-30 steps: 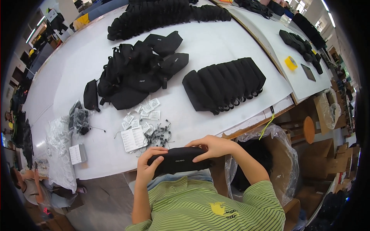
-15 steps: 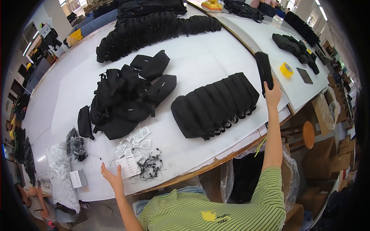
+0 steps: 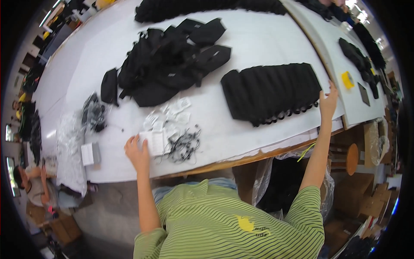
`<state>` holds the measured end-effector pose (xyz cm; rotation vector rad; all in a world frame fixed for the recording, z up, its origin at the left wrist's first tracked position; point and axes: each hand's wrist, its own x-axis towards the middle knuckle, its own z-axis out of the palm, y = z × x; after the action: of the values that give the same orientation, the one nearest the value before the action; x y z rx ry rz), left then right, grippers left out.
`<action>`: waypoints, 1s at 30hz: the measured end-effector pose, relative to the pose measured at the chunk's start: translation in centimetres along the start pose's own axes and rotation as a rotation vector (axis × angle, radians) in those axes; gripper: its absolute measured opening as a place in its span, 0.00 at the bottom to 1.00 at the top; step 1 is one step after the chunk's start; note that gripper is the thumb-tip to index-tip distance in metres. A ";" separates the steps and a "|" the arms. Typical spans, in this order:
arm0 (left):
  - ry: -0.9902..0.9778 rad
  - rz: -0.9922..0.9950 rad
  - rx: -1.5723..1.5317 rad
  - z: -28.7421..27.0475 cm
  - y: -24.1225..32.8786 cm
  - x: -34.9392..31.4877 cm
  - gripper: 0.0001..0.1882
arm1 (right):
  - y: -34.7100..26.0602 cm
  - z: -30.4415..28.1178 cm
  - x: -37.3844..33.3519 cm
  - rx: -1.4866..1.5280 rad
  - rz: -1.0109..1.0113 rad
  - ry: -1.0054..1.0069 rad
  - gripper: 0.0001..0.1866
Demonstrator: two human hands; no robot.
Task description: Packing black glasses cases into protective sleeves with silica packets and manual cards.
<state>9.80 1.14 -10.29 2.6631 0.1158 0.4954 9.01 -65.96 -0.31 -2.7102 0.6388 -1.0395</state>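
A row of black pouches [image 3: 269, 90] lies overlapped on the white table, small loops along its near edge. At its right end my right hand [image 3: 328, 102] has its fingers apart and nothing in them, close beside the last pouch. My left hand [image 3: 138, 152] rests at the table's near edge by a white printed card [image 3: 155, 142], fingers apart; its fingertips seem to touch the card's left side. Right of that card lies a tangle of black tag strings [image 3: 184, 146], with loose white tags [image 3: 176, 110] behind. A heap of black pouches [image 3: 159, 71] lies beyond.
To the left are a clear plastic bag [image 3: 71, 146], a small white stack of cards [image 3: 89, 154] and a dark bundle in plastic [image 3: 95, 113]. Yellow tape [image 3: 347, 80] and a dark flat device [image 3: 364, 94] lie on the right-hand table. A wooden stool [image 3: 352, 159] stands below.
My right hand has let go of the black pouch it held, now at the right end of the row. My left hand has come closer to the white card. The whole view has shifted.
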 end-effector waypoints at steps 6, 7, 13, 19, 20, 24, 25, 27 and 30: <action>0.046 -0.046 -0.077 -0.9 1.8 0.5 0.15 | -22.9 -0.7 -13.2 0.722 -0.124 -0.405 0.07; 0.050 -0.046 -0.075 -1.0 1.5 0.5 0.15 | -24.8 0.6 -15.8 0.722 -0.150 -0.521 0.08; -0.121 -0.324 -0.455 -3.8 1.3 0.7 0.13 | -34.3 4.1 -20.7 0.539 -0.192 -0.788 0.08; -0.044 -0.436 -1.069 -5.3 1.0 -1.1 0.10 | -37.0 7.8 -22.5 0.345 -0.267 -0.770 0.08; -0.049 -0.454 -1.133 -5.7 1.3 -1.3 0.10 | -37.2 7.6 -22.4 0.345 -0.278 -0.772 0.08; -0.135 -0.443 -1.267 -5.2 0.4 -2.2 0.10 | -37.6 5.7 -21.4 0.403 -0.198 -0.815 0.08; -0.124 -0.450 -1.270 -5.1 0.3 -2.5 0.10 | -37.9 5.3 -21.1 0.449 -0.155 -0.821 0.07; -0.182 -0.585 -1.417 -5.6 1.3 -2.5 0.11 | -38.2 4.7 -20.8 0.414 -0.186 -0.821 0.07; -0.101 -0.844 -1.496 -6.6 4.0 -2.1 0.09 | -37.4 6.4 -21.7 0.358 -0.231 -0.832 0.06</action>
<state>5.51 -0.22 -3.70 1.0098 0.5430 0.0460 11.26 -22.76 -6.69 -2.5755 -0.0110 0.0182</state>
